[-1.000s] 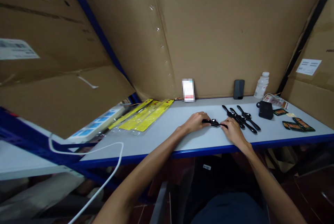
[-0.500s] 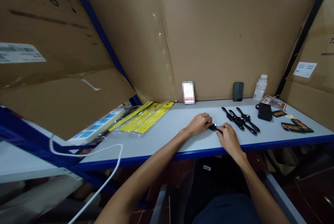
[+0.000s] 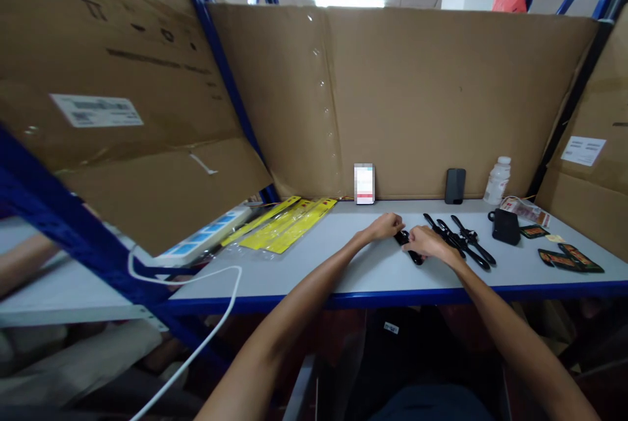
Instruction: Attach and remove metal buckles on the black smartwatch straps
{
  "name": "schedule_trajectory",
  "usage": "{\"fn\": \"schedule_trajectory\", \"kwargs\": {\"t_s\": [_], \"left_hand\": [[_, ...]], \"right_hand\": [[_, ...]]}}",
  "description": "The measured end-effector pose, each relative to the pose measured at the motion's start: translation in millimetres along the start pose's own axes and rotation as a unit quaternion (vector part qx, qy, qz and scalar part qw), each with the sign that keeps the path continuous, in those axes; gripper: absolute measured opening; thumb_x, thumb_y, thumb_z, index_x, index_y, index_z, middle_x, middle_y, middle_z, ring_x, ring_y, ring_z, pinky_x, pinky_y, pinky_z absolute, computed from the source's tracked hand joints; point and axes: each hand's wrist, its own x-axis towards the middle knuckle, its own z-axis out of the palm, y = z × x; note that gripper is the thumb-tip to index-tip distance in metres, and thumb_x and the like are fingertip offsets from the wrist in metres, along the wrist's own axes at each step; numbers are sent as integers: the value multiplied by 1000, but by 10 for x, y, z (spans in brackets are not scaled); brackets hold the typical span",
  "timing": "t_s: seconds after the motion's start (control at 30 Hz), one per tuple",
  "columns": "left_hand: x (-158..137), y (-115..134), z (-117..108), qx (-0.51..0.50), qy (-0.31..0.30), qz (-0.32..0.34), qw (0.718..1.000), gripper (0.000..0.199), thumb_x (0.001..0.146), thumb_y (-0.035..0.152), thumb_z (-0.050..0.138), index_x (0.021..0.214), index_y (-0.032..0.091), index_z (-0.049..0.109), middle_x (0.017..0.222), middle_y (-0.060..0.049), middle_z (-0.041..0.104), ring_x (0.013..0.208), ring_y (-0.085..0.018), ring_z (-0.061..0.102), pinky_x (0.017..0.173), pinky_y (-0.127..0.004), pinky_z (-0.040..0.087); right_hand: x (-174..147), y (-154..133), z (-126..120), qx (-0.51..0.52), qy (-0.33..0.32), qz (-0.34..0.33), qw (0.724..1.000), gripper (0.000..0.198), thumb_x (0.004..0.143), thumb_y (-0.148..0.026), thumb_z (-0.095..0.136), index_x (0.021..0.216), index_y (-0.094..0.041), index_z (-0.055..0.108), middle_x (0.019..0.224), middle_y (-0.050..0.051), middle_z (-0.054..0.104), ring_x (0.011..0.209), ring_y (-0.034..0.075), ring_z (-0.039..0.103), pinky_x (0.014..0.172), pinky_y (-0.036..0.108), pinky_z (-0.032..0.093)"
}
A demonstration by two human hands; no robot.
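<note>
The left hand is closed on the far-left end of a black tool; the right hand has its curled fingers over the middle, though whether they pinch it cannot be told. The tool lies on the table, slanting from far left to near right, so it runs right and nearward from the left hand. The right hand is closer to its exposed near end and to the black pile just right.
</note>
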Motion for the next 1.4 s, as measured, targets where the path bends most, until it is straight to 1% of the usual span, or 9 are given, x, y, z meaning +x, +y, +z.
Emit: {"fn": "schedule_trajectory", "kwargs": {"t_s": [0.1,0.27,0.4,0.5,0.63,0.8,0.9,1.17,1.4], "left_hand": [[-11,-71,-15,-5,-6,6,1000,34,94,43,57,76,16,67,66,1,60,61,-13,48,59,-26,34],[-125,-22,-10,48,-13,-43,998,38,93,49,60,74,17,69,71,-4,66,65,-17,56,61,-27,37],[-139,78,21,83,11,-70,994,22,90,37,64,94,19,74,90,-10,75,82,-24,67,67,-29,44],[-111,94,68,82,39,-45,995,28,87,22,61,113,21,71,98,-10,76,89,-26,69,73,-29,47],[-65,-1,109,44,83,9,996,36,81,7,54,105,22,76,97,-6,75,89,-22,67,75,-28,46],[-7,-84,127,-32,105,0,994,15,87,20,61,87,17,76,84,-3,72,79,-17,63,74,-26,46],[14,-48,168,-37,123,-24,991,16,91,30,65,86,16,73,85,-4,73,79,-18,62,73,-27,46],[12,39,216,-3,131,-23,991,13,86,14,62,87,18,74,89,-7,74,91,-22,65,81,-30,49],[14,39,210,-32,136,-76,987,30,85,14,66,115,13,72,99,-9,76,92,-22,67,85,-31,51]], "right_hand": [[269,22,-112,20,-83,8,996,32,84,-34,76,62,-16,61,58,6,68,52,16,65,53,23,48],[581,29,-122,29,-132,27,990,36,81,-35,80,60,-16,58,46,2,61,43,15,59,48,24,50],[694,52,-148,29,-131,10,991,38,79,-39,83,59,-15,59,44,0,58,42,12,56,47,22,48],[746,95,-169,33,-131,-11,991,38,78,-35,83,56,-15,58,46,0,59,42,11,55,46,21,46],[800,179,-120,56,-105,-35,992,37,80,-37,81,59,-17,57,52,-1,61,43,10,55,47,21,45],[859,252,0,78,-61,-49,994,40,80,-41,81,60,-19,55,50,-3,58,43,10,53,44,20,42],[880,270,33,83,-45,-57,994,38,81,-40,79,61,-19,56,49,-3,56,43,10,53,43,20,41],[857,287,23,51,-16,-68,996,34,84,-35,75,60,-19,55,50,-2,59,43,11,54,44,20,40],[850,297,16,18,-7,-79,997,24,85,-34,74,71,-18,62,53,-3,60,46,11,55,48,20,40]]}}
